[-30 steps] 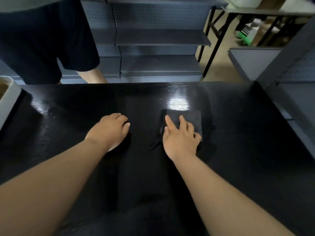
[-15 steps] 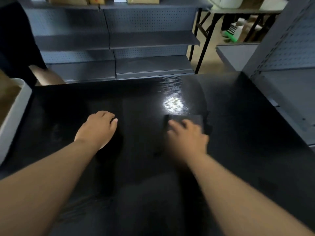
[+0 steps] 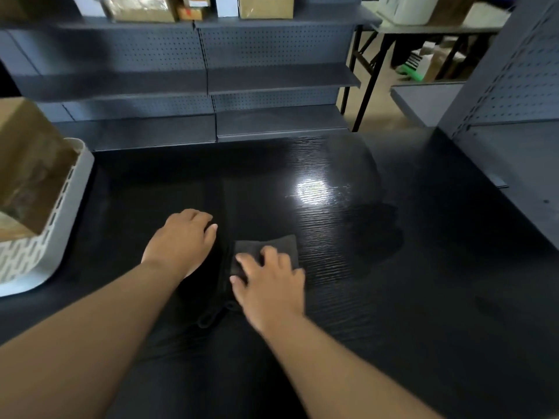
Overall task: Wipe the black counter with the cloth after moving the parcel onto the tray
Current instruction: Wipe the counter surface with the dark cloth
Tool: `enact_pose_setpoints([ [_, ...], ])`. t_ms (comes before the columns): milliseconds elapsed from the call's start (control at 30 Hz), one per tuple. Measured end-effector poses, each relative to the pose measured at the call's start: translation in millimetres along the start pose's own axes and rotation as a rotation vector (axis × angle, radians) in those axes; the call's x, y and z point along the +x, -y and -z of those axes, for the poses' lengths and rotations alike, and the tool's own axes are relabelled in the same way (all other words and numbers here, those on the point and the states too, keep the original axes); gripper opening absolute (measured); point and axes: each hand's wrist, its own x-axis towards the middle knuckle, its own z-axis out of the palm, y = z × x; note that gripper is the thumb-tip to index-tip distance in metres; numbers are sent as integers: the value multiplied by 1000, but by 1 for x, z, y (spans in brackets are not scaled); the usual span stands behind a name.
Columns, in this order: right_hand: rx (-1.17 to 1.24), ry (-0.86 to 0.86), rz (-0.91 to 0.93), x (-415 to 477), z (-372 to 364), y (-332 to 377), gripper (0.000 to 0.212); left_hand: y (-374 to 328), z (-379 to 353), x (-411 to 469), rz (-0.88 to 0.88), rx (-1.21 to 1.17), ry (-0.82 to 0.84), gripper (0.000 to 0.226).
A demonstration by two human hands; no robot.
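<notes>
A dark grey cloth (image 3: 279, 244) lies flat on the glossy black counter (image 3: 423, 282), near its middle. My right hand (image 3: 269, 282) presses down on the cloth's near half with fingers spread. My left hand (image 3: 184, 240) rests on the counter just left of the cloth, fingers curled, holding nothing. At the left edge a brown cardboard parcel (image 3: 27, 164) sits tilted inside a white slotted tray (image 3: 60, 219). A thin black strap (image 3: 216, 316) trails from the cloth toward me.
Grey perforated metal shelving (image 3: 211, 80) stands behind the counter, with boxes (image 3: 266, 6) on its top shelf. Another grey shelf unit (image 3: 511, 95) borders the counter's right side. A folding table (image 3: 429, 28) stands at the back right.
My right hand has slid the cloth leftward, close to my left hand. The view has tilted up and left, showing more of the tray and parcel. The person behind the counter has left view.
</notes>
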Motion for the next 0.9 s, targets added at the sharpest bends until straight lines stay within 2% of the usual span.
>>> enact_pose_setpoints([
  [67,-53,7,-41,10,2,-38,41,7,1,-5,-4,-5,-5,44],
  [167,-2,80,-406,30,20,-101,45,20,3,-16,0,-3,-5,45],
  [233,27,141,-585,36,25,-103,47,31,5,-23,9,10,-4,46],
  [300,-14,145,-619,32,16,-69,46,41,8,-28,14,18,-2,46],
  [400,0,111,-388,9,-6,16,45,55,12,-31,36,21,-6,46],
  [533,88,359,36,-31,-18,109,50,65,15,-30,44,25,-37,44],
  [600,104,364,167,-38,-23,114,48,69,15,-32,40,25,-41,43],
  [667,83,237,196,-31,-26,94,45,75,16,-34,41,23,-38,43],
  [700,55,166,151,-23,-25,78,44,78,16,-36,47,19,-32,43],
  [767,4,119,-56,0,-19,38,44,84,17,-40,60,13,-14,45],
  [833,-7,197,-285,24,-7,6,46,91,18,-46,67,6,-10,45],
  [900,1,266,-424,41,-1,0,48,99,19,-50,71,8,-17,44],
])
